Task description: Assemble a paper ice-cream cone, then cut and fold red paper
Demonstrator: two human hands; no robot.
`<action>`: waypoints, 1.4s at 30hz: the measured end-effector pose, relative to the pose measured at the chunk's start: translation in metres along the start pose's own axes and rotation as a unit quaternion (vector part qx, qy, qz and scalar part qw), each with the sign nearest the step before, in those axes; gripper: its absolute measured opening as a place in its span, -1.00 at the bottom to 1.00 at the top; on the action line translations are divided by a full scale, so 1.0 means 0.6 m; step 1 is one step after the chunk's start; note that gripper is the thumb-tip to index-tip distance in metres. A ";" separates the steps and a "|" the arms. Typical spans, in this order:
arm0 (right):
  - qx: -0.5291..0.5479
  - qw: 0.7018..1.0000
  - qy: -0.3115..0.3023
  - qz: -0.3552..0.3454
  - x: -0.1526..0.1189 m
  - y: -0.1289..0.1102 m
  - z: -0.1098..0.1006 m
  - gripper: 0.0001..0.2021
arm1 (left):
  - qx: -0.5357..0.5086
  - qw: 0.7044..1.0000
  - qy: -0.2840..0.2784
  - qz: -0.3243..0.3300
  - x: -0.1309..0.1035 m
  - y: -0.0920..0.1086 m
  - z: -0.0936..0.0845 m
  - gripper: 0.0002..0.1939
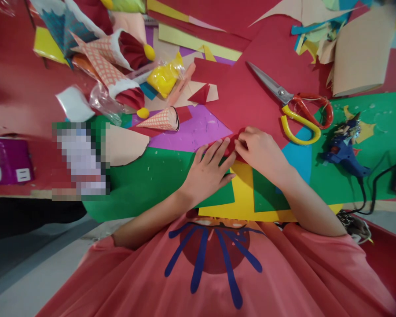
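My left hand [208,172] lies with fingers stretched out on a strip of red paper [240,159], over purple and green sheets. Beside it, my right hand [263,152] is closed, thumb and fingertips pinching the red paper near its end; the fingers cover most of the paper. Farther left rests a small checked paper cone [161,119] with dark marks at its wide end. A beige paper semicircle [123,146] is at its lower left. Scissors [285,97] with yellow and red handles lie half open beyond my right hand.
A blue glue gun [345,152] with a black cord lies at the right, near a large beige paper roll [363,53]. Finished-looking paper ice cream cones [110,79], a yellow clay packet [165,77] and a white packet [74,103] crowd the upper left. A purple box [11,160] stands far left.
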State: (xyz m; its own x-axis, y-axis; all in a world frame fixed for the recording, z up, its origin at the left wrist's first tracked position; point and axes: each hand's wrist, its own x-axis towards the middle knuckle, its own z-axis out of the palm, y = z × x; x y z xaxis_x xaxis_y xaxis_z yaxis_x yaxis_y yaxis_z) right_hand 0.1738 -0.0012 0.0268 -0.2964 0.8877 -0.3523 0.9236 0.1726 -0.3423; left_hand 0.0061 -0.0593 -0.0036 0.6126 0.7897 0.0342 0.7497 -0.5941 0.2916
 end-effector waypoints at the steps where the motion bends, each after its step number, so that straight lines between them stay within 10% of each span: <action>1: 0.000 1.000 0.003 -0.002 0.000 0.001 0.001 -0.73 | -0.001 1.000 0.001 0.001 0.000 0.000 0.000 -0.48; 42: 0.043 0.998 0.042 0.019 0.000 0.008 -0.007 -0.84 | 0.045 0.999 -0.008 0.006 0.004 0.003 -0.004 -0.48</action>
State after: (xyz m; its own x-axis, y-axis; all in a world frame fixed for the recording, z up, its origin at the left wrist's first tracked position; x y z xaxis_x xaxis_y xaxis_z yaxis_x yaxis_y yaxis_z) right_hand 0.1793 0.0014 0.0290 -0.2376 0.9259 -0.2937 0.9084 0.1047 -0.4047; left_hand 0.0086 -0.0582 -0.0007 0.6253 0.7801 0.0208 0.7612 -0.6156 0.2039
